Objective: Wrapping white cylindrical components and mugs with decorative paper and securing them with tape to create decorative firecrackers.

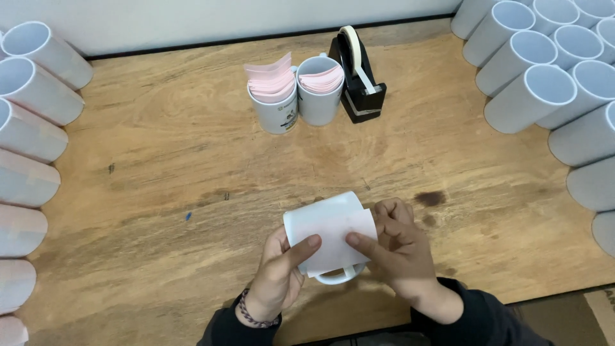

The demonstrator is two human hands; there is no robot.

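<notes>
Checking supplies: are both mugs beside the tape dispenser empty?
No, both mugs left of the tape dispenser hold pink paper slips.

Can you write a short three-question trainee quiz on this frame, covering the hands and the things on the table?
1. True or false: both hands hold the white mug with a pale sheet against it.
2. What fills the two mugs beside the black tape dispenser? A) pens B) pink slips C) water
3. Which wrist wears a braided bracelet?

Key
1. True: the left hand and right hand both grip it, thumbs pressing the sheet.
2. B, pink slips.
3. The left.
</notes>
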